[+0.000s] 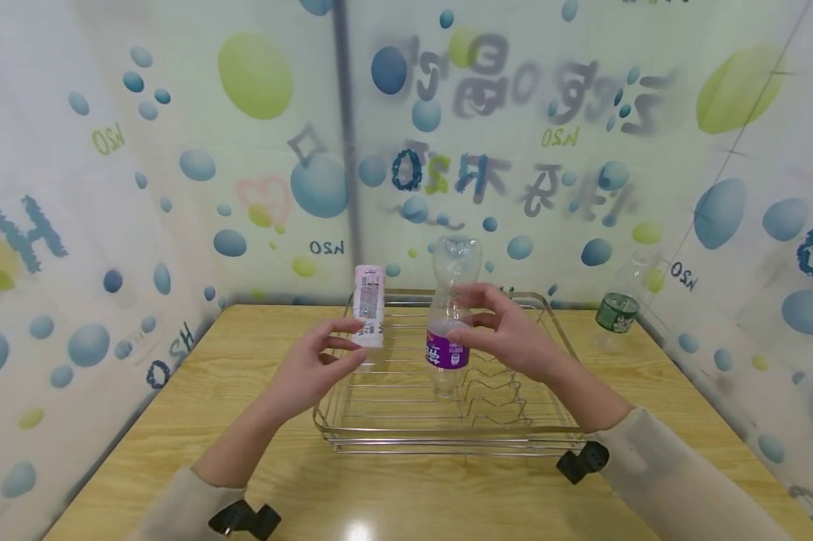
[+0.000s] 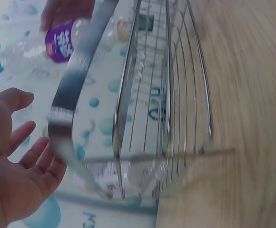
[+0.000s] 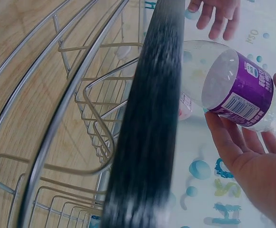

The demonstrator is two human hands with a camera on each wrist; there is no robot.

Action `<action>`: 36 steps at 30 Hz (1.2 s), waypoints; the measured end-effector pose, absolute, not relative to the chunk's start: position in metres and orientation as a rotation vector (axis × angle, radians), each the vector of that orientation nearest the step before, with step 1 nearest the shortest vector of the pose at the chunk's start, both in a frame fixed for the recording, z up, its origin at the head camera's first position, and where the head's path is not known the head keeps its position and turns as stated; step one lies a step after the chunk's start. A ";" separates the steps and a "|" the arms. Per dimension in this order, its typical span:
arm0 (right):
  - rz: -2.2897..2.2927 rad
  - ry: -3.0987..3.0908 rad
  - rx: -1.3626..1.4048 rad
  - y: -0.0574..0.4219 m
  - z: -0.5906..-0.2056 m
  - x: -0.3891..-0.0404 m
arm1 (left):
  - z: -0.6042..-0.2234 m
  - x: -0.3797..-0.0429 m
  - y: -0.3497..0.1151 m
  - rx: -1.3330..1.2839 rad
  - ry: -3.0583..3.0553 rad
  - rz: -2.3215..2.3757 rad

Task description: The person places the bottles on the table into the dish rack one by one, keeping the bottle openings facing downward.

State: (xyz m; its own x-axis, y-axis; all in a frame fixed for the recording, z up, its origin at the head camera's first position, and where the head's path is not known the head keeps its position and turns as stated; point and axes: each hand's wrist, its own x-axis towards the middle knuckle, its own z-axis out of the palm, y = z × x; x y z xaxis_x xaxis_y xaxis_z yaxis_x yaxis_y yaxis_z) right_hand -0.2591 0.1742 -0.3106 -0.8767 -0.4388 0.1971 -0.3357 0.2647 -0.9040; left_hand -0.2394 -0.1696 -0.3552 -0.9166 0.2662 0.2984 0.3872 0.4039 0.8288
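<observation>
Your right hand (image 1: 515, 334) curls its fingers around the clear bottle with the purple label (image 1: 448, 315), upside down in the wire rack (image 1: 440, 439). Your left hand (image 1: 312, 368), fingers released, hovers beside the pink bottle (image 1: 369, 304) standing in the rack's left side.

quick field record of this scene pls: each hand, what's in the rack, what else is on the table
left hand: open, beside the pink bottle, no clear grip on it
right hand: holds the purple-label bottle
purple-label bottle: clear, upside down
wire rack: on the wooden table, pink bottle upright in it
elsewhere: green-label bottle at the table's far right corner
</observation>
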 end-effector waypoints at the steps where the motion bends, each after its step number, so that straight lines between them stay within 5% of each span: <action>1: -1.690 2.431 -0.740 0.175 -0.311 -0.259 | -0.356 -0.238 -0.176 -0.566 -2.528 -1.522; 14: -1.645 2.516 -0.700 0.177 -0.314 -0.262 | -0.394 -0.234 -0.223 -0.521 -2.684 -1.533; 21: -1.640 2.533 -0.677 0.175 -0.312 -0.266 | -0.409 -0.235 -0.223 -0.720 -2.626 -1.803; 36: -1.690 2.569 -0.607 0.151 -0.293 -0.288 | -0.409 -0.232 -0.218 -0.703 -2.622 -1.950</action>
